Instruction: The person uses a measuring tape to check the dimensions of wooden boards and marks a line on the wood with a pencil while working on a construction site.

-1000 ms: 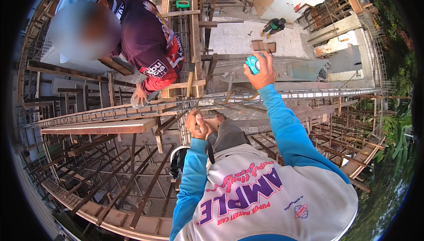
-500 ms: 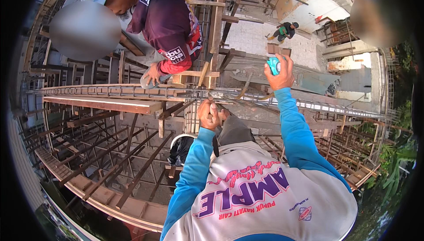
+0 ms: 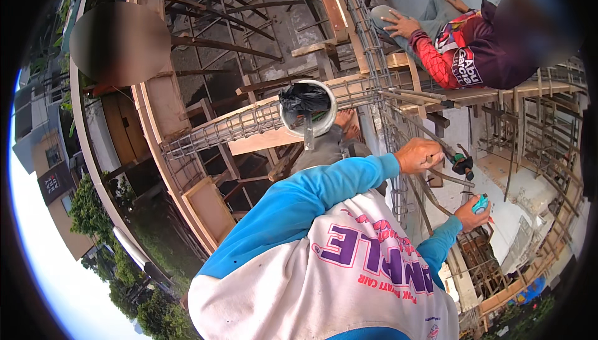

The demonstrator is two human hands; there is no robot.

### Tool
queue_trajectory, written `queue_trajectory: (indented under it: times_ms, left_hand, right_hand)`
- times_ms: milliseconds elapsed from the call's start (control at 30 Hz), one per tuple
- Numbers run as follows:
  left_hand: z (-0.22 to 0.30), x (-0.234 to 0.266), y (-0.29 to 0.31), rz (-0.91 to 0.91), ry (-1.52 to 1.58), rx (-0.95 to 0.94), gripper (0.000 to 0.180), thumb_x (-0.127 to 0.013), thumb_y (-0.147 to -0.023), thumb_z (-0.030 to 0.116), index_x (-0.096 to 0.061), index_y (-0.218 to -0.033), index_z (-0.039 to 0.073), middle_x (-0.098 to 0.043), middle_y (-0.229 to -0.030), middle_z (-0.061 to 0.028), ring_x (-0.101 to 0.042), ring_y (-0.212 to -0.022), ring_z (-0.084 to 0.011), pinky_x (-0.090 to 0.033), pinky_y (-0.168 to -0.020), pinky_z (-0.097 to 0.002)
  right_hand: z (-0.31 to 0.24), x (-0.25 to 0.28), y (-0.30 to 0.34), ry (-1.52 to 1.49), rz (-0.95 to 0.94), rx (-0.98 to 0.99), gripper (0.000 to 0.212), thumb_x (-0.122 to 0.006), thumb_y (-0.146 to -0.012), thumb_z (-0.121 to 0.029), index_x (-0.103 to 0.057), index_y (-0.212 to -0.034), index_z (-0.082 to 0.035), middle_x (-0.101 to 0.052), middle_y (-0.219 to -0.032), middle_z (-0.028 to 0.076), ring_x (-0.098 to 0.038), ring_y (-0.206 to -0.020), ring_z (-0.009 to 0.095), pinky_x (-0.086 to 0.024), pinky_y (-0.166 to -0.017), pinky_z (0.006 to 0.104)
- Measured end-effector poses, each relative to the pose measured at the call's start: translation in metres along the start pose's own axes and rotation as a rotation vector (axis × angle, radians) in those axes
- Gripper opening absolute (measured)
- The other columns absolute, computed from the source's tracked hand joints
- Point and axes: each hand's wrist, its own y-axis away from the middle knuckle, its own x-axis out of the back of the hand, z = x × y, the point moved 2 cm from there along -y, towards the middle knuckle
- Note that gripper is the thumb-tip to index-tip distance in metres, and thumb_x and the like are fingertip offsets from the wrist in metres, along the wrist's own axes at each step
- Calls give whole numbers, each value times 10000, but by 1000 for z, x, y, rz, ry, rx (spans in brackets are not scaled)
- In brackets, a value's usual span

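Observation:
My right hand (image 3: 473, 214), at the end of an outstretched arm, is closed around a small teal case (image 3: 479, 203) that looks like a tape measure. Nearer to my body, my left hand (image 3: 420, 155) is curled shut in front of the steel bars; whatever it may hold is hidden in the fingers. Below my hands, far down, a person (image 3: 462, 164) is on the lower level. Beside my bare feet (image 3: 346, 123) stands a pale bucket (image 3: 334, 111) with a black plastic bag (image 3: 303, 98) in it.
A co-worker in a maroon and red top (image 3: 464, 60) sits at the upper right, a hand (image 3: 403, 27) at the knee. Rebar cages (image 3: 255, 124) and timber formwork (image 3: 333, 7) cross the scene, with wooden props and open drops between them.
My view has swung left, so the co-worker now appears at the right and the bucket near the centre. The teal case stays in my right hand; my left hand remains closed.

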Motion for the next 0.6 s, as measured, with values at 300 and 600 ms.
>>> queue_trajectory:
  times_ms: [300,600]
  left_hand:
    - [-2,-7,6,-32,-18,99,340,-556,-904,231,-455,-655,24,-481,-613,-171,-506,-609,-395,-388,-558,-473]
    - [-5,-4,3,-51,-23,125,346,-546,-918,259,-477,-659,41,-508,-617,-159,-513,-611,-392,-389,-554,-469]
  right_hand:
    - [16,-13,-9,10,-24,64,438,-709,-809,-389,-618,-1134,-110,-580,-1116,125,-578,-1028,311,-503,-841,438]
    - [17,-14,-4,-58,-26,69,417,-711,-812,-384,-627,-1123,-119,-585,-1107,111,-561,-1053,296,-491,-854,427]
